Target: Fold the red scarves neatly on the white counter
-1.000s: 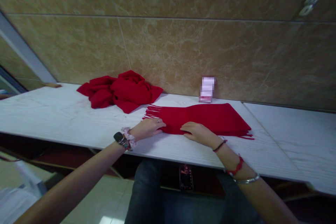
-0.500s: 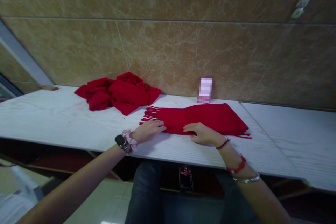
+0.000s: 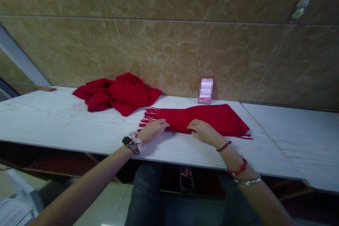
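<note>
A folded red scarf [image 3: 217, 119] lies flat on the white tabletop, its fringe spread at the left end and a few tassels showing at the right corner. My left hand [image 3: 154, 129] has its fingers closed on the scarf's near edge, close to the fringed end. Farther right along that edge, my right hand [image 3: 205, 132] pinches the cloth with curled fingers. Between the two hands the edge looks slightly raised. My fingertips are partly hidden by the backs of my hands.
A crumpled red cloth [image 3: 127, 95] sits back left against the tiled wall [image 3: 169, 53]. A blurred-out phone-like item [image 3: 206, 90] leans on the wall behind the scarf. Below the table's front edge, a dark patterned phone-shaped object [image 3: 186, 180] rests on a shelf.
My left hand has shifted a little right and away from me along the scarf's near edge. My right hand has moved slightly, and the near edge is drawn up a bit.
</note>
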Demonstrator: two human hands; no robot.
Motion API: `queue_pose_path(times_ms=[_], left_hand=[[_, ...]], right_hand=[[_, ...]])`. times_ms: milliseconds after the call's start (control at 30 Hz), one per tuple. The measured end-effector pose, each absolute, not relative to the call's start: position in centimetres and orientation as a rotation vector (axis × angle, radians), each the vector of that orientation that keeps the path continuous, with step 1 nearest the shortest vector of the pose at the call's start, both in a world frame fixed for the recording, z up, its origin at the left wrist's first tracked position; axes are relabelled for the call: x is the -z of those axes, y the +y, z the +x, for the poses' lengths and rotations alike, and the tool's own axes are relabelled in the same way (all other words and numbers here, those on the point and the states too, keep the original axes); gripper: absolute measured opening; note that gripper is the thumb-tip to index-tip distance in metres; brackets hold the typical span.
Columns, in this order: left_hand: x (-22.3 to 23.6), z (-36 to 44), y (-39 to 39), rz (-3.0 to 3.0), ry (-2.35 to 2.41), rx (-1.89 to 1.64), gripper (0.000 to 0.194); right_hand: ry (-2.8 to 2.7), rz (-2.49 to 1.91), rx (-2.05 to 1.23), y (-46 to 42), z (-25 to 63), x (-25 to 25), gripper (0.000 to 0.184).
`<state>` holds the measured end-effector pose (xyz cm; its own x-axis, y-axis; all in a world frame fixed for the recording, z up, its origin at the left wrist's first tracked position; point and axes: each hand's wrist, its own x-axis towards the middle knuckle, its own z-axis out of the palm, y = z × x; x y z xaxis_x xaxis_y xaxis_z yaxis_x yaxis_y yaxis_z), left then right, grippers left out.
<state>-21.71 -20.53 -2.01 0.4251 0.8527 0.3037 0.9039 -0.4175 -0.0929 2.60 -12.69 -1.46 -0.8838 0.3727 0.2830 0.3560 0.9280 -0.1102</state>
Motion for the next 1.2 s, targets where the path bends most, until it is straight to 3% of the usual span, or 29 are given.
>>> queue_pose_path(times_ms=[167, 533, 667, 800, 1000, 1200], left_hand=[[2.4, -21.4, -20.8, -2.426, -1.435, 0.265, 0.023], [1.9, -21.6, -21.0, -2.559, -1.337, 0.120, 0.033], [0.2, -22.3, -20.9, -2.835, -1.374, 0.119, 0.046], [-1.8, -21.7, -19.0, -2.953, -1.433, 0.176, 0.031], [-0.1, -17.9, -13.8, -2.416, -1.785, 0.412, 0.036], [3.3, -17.5, -13.0, -2.250, -2.196, 0.141, 0.054]], right_hand=[[-2.792, -0.637, 0.077, -12.6, 2.3, 1.0, 0.013], [-2.846, -0.535, 0.200, -14.2, 4.2, 1.8, 0.018], [-2.808, -0.468, 0.045, -14.4, 5.5, 1.9, 0.023], [-2.715, -0.451, -0.170, -13.0, 5.3, 1.1, 0.023], [-2.577, -1.039, 0.013, -9.8, 3.6, 1.2, 0.048], [-2.740, -1.209, 0.102, -10.0, 4.1, 2.7, 0.056]])
